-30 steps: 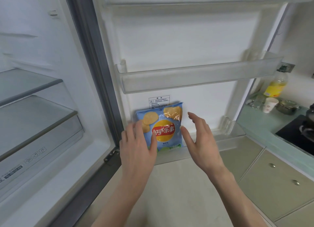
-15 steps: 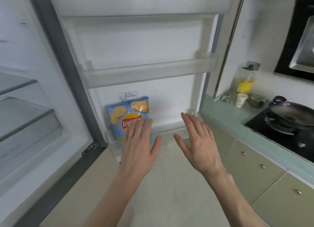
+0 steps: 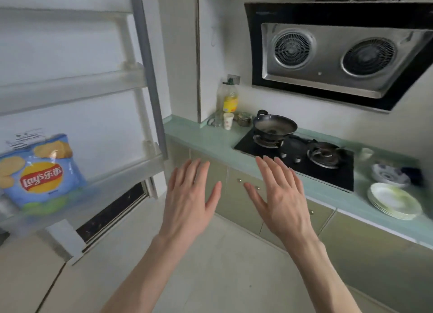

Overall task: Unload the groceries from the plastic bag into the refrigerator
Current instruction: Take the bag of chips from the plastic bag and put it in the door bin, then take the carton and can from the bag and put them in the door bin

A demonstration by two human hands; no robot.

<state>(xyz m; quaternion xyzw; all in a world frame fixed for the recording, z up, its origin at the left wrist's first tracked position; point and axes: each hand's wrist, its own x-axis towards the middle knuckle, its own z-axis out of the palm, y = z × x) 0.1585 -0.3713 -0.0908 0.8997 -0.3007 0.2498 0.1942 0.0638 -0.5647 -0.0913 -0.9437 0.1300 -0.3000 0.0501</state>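
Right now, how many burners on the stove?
2: the left burner sits under the wok; the right burner is bare.

The blue chip bag [image 3: 39, 172] reads "Lay's 乐事"; the white sticker [image 3: 24, 139] above it is illegible.

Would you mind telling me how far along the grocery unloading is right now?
Done: the chip bag stands in the lowest door shelf. In hand: nothing; the left hand and right hand are open and empty. Left: unknown, since the plastic bag isn't in view.
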